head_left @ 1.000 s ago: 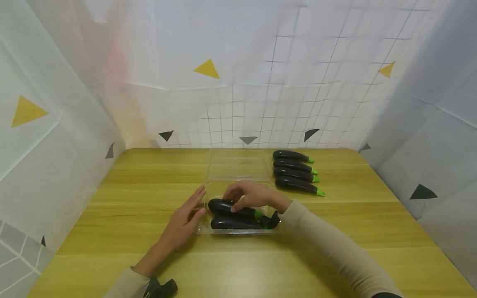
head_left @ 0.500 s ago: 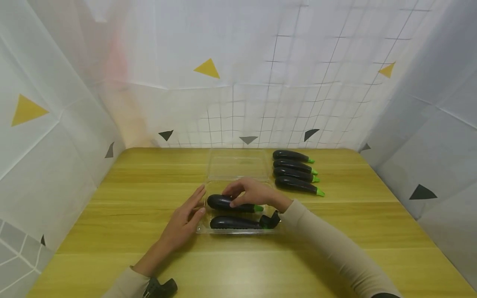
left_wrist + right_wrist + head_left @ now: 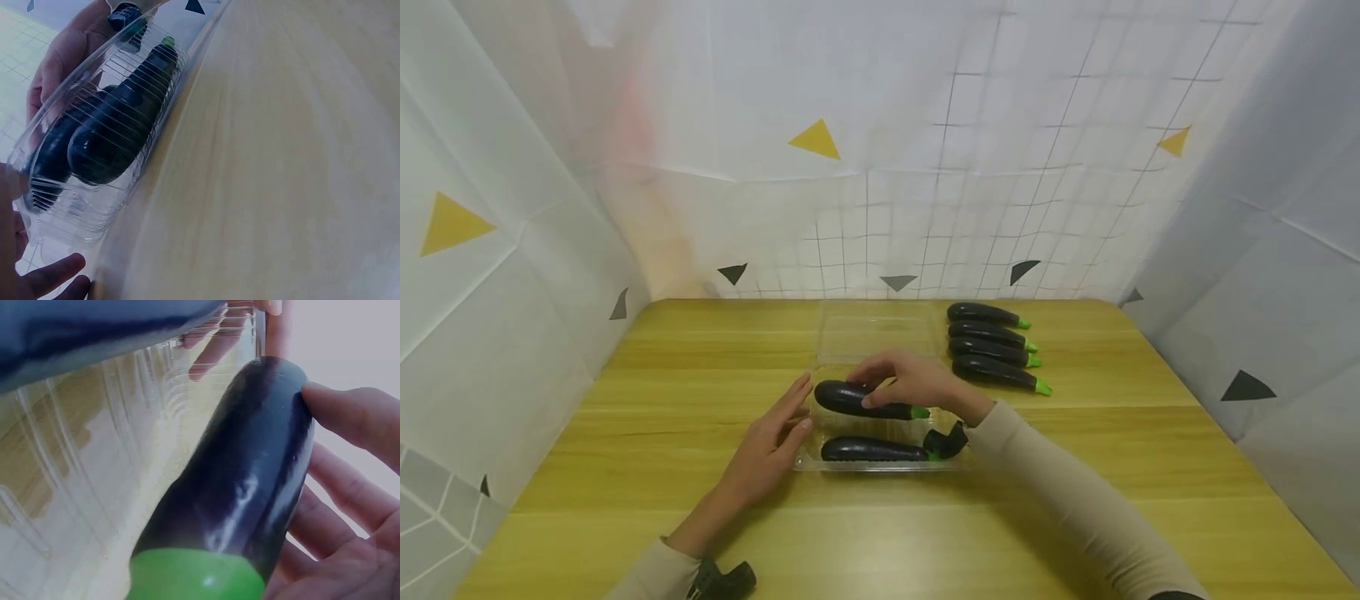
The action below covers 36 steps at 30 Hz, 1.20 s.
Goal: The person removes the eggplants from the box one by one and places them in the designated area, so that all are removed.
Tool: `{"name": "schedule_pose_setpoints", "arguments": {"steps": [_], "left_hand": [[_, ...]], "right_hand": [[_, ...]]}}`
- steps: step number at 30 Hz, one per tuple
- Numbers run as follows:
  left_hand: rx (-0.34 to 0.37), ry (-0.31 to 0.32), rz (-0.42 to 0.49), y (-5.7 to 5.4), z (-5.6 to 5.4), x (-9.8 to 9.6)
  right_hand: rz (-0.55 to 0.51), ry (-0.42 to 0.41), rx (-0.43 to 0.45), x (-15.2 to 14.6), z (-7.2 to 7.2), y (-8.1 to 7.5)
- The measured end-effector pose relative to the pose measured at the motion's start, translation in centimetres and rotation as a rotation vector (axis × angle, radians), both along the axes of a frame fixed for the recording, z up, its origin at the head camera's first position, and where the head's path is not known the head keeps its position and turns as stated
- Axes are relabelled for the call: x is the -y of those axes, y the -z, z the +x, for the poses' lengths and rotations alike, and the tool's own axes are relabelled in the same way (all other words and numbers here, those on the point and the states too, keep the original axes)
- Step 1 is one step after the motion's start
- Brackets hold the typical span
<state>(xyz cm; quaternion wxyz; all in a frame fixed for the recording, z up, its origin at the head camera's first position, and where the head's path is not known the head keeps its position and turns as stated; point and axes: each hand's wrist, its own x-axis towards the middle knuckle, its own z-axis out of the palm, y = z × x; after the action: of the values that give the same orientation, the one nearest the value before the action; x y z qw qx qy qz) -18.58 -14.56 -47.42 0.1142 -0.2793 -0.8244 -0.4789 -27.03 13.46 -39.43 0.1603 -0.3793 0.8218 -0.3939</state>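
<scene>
Got a wide wooden table (image 3: 625, 467), then a clear plastic box (image 3: 880, 467) on it, lid (image 3: 880, 333) folded open toward the back. Can spot a row of four eggplants (image 3: 988, 351) on the bare wood right of the lid, unmoved so far.

Now for the left hand (image 3: 767, 450): fingers straight, holding nothing, parked at the box's left end. Can't tell about actual contact there. Over to the right hand (image 3: 917, 387): pinching the held eggplant (image 3: 845, 398) between thumb and fingers, inside or just above the box.

Just shifted toward the back, from right alongside the front eggplant (image 3: 872, 450) a second ago to well clear of it. Lifted or slid? Can't say. Probably means still repositioning, not settled yet. Lastly, see its green stem (image 3: 919, 412) pointing right.
</scene>
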Motion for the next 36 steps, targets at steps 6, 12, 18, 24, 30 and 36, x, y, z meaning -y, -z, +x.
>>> {"name": "schedule_pose_setpoints", "arguments": {"steps": [6, 12, 18, 24, 30, 36], "left_hand": [[0.002, 0.005, 0.004, 0.1, -0.1, 0.0], [0.006, 0.0, 0.007, 0.1, 0.0, 0.0], [0.028, -0.006, 0.0, -0.1, 0.1, -0.1], [0.027, -0.002, 0.003, -0.1, 0.1, -0.1], [0.011, -0.003, -0.001, 0.0, 0.0, 0.0], [0.013, -0.005, -0.004, -0.1, 0.1, 0.0]], "right_hand": [[-0.025, 0.008, 0.0, -0.2, 0.4, -0.8], [-0.072, 0.01, 0.013, -0.6, 0.8, -1.8], [-0.081, 0.017, 0.007, -1.2, 0.9, -2.4], [-0.098, 0.029, 0.026, -1.9, 1.3, -2.8], [-0.084, 0.052, 0.014, -2.8, 1.6, -3.1], [-0.068, 0.075, 0.0, -3.7, 1.9, -3.4]]}}
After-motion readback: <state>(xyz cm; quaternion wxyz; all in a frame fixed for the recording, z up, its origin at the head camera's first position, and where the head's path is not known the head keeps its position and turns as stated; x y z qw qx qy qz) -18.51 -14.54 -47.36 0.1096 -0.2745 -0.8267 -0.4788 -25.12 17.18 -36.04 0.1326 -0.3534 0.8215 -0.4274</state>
